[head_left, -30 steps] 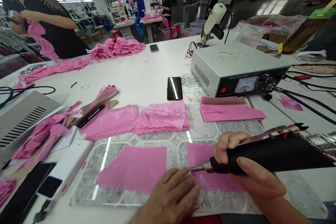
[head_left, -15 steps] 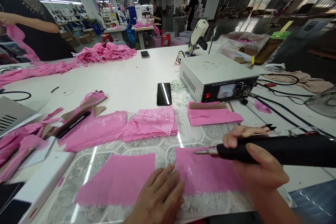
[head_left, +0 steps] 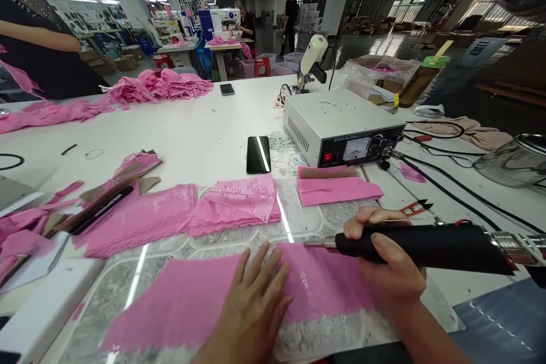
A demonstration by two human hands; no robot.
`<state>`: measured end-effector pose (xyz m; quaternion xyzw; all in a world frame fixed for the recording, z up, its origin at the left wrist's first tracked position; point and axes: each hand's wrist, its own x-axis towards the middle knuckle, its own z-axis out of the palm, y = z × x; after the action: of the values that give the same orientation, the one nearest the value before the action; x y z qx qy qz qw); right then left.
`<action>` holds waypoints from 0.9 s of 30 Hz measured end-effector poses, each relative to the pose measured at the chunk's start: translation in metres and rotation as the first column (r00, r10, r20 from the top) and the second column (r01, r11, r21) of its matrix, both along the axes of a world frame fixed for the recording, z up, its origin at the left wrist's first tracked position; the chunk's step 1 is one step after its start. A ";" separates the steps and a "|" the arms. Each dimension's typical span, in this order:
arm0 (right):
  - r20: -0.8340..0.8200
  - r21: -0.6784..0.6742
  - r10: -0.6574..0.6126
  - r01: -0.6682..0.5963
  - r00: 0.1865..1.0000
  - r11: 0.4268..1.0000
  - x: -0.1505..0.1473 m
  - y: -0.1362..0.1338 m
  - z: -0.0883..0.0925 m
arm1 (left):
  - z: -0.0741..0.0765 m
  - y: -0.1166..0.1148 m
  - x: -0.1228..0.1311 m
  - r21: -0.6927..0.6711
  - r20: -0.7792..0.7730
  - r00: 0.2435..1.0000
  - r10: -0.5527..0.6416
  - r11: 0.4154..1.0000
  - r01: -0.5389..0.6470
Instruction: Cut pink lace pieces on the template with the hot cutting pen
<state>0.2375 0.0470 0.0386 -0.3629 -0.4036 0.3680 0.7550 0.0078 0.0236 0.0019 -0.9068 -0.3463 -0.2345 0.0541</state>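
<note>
My right hand (head_left: pixel 390 261) is closed round a black handheld tool (head_left: pixel 422 244) with a thin metal tip pointing left, held level just above the right pink fabric piece (head_left: pixel 328 281). My left hand (head_left: pixel 251 310) lies flat with fingers spread where that piece meets the left pink fabric piece (head_left: pixel 179 304). Both pieces rest on a clear glass plate (head_left: pixel 307 213) over a patterned surface. A cable runs from the tool toward a white control box (head_left: pixel 336 122) with a dial.
Stacks of pink lace (head_left: pixel 232 205) and folded pink cloth (head_left: pixel 336 187) lie behind the plate. A black phone (head_left: pixel 257 154), small red snips (head_left: pixel 416 206) and a green-lidded bottle (head_left: pixel 420 81) are on the white table. A person in black (head_left: pixel 38 51) handles pink fabric at far left.
The tool's tip has lifted off the fabric and come level. My left hand slid left and spread flat. The two pink pieces now meet under it. The view swung right.
</note>
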 end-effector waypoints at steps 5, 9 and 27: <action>0.024 0.017 0.013 -0.013 1.000 1.000 0.003 0.001 -0.001 | -0.003 0.001 0.001 -0.007 -0.001 1.000 0.010 1.000 -0.010; 0.067 0.025 0.012 -0.014 0.998 1.000 0.001 0.002 -0.001 | -0.003 0.002 0.002 0.003 0.015 1.000 0.017 1.000 -0.017; -0.011 0.041 -0.289 0.289 0.957 0.956 0.045 -0.010 0.002 | -0.003 0.013 -0.007 0.117 -0.064 0.992 -0.104 0.987 0.111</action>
<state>0.2826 0.0368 0.0403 -0.4012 -0.3521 0.2461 0.8090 0.0004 0.0368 -0.0015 -0.9256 -0.2803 -0.2312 0.1061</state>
